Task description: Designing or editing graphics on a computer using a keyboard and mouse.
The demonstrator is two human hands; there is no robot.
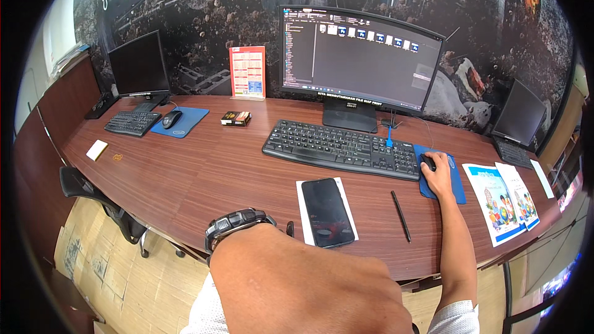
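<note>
My right hand (439, 174) rests over a black computer mouse (428, 162) on a blue mouse pad (456, 187), its fingers curved round it. Close in front of the camera, my left hand (309, 281) shows its back and knuckles, with a dark chunky watch (238, 225) at the wrist; its fingers are hidden. A black keyboard (340, 148) lies left of the mouse. Behind it a wide monitor (365, 55) displays a file window with a row of icons. A dark-screened smartphone (328, 210) lies on a white sheet, and a black pen (401, 216) sits between phone and right forearm.
Printed colour sheets (495, 201) lie right of the mouse pad on the brown desk (229, 167). A second monitor (139, 65) with keyboard and mouse stands left, another screen (521, 111) far right. A small box (236, 119), a red-bordered calendar (247, 73) and a chair (93, 192) are leftward.
</note>
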